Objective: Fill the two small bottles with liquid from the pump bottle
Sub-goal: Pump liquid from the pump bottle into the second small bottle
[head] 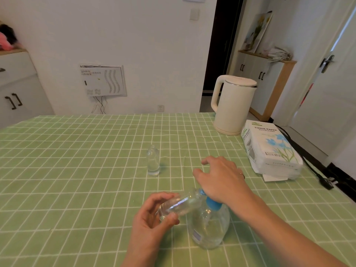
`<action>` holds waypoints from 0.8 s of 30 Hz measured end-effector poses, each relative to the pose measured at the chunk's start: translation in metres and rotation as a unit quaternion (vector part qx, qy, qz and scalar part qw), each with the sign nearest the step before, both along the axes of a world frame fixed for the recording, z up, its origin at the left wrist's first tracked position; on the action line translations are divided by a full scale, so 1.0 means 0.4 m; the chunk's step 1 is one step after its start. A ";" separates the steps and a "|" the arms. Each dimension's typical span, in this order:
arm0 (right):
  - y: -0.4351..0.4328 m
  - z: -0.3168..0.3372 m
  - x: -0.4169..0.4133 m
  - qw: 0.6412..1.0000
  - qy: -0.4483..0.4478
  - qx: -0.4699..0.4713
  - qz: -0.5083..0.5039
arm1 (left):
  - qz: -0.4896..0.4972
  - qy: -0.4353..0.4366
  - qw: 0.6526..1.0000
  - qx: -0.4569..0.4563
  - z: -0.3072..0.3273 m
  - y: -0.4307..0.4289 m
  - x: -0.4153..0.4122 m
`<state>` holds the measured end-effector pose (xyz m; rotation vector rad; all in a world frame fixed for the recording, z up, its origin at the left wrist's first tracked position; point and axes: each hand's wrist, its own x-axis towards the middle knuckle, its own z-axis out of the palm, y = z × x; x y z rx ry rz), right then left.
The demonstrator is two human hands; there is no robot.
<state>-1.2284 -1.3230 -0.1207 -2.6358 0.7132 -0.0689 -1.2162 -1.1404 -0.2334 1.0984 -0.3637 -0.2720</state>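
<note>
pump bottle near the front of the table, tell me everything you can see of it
The pump bottle is clear, rounded plastic with a blue pump head and a small label low on its side. It stands upright on the green checked tablecloth, close to the person. The right hand rests on top of the pump head, fingers stretched forward. The left hand holds a small bottle tilted, its mouth at the blue spout. The liquid level inside is hard to tell.

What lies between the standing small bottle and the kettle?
Only bare tablecloth lies between the standing small bottle and the kettle, in the head view.
</note>
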 end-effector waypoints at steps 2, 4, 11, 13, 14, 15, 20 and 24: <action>-0.001 -0.006 -0.003 1.000 -0.006 -0.002 0.001 | -0.001 0.000 1.000 -0.001 0.001 -0.001 0.000; 0.000 -0.003 -0.004 1.000 -0.017 -0.010 0.000 | -0.002 0.001 1.000 -0.001 0.004 0.000 0.000; 0.008 0.016 -0.001 0.997 -0.042 -0.056 0.012 | -0.008 0.005 1.000 -0.008 0.010 0.000 -0.003; 0.008 0.012 -0.001 0.999 -0.031 -0.030 0.003 | -0.006 0.005 1.000 -0.009 0.010 0.000 -0.001; 0.007 0.009 -0.001 1.000 -0.022 -0.020 0.000 | -0.005 0.007 1.000 -0.008 0.008 0.000 0.000; 0.006 0.005 -0.001 1.000 -0.012 -0.016 -0.001 | -0.004 0.009 1.000 -0.006 0.006 0.001 0.000; 0.005 0.000 -0.006 1.000 -0.007 -0.014 -0.002 | -0.004 0.010 1.000 -0.004 0.004 0.002 -0.001; 0.007 0.018 -0.007 0.999 -0.026 -0.042 0.004 | -0.007 0.013 1.000 -0.009 0.009 0.000 -0.005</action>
